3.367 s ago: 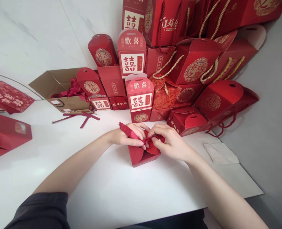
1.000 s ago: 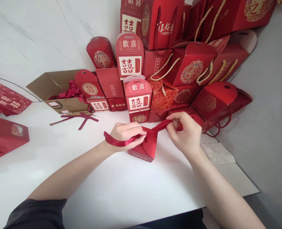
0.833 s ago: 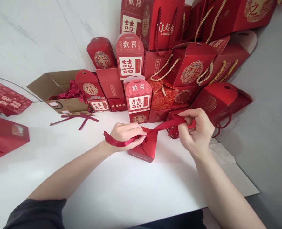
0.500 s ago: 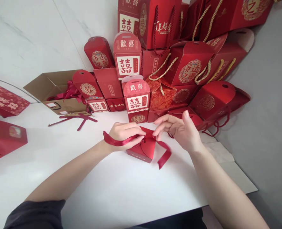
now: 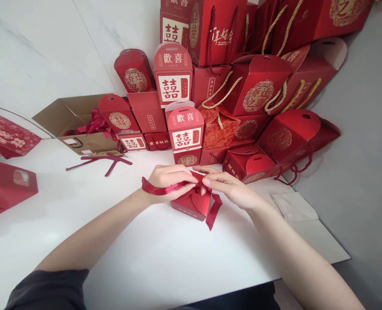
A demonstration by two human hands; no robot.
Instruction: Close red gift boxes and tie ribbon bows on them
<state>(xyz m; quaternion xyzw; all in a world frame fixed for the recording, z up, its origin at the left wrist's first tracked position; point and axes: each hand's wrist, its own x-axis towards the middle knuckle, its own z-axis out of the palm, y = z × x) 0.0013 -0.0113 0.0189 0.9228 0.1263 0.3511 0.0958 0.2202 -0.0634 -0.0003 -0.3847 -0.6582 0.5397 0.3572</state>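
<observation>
Right grip [image 5: 225, 187] brought back to box [image 5: 191, 206] top since 0.5 s ago | ribbon [image 5: 214, 211] pinched by left grip [image 5: 169, 180] | right's closure cannot be told | both angled inward

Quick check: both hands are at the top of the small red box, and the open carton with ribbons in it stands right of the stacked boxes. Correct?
Not quite: in the head view the open carton, with ribbons inside, stands left of the stacked boxes. The rest holds: left hand and right hand are at the top of the small red box.
</observation>
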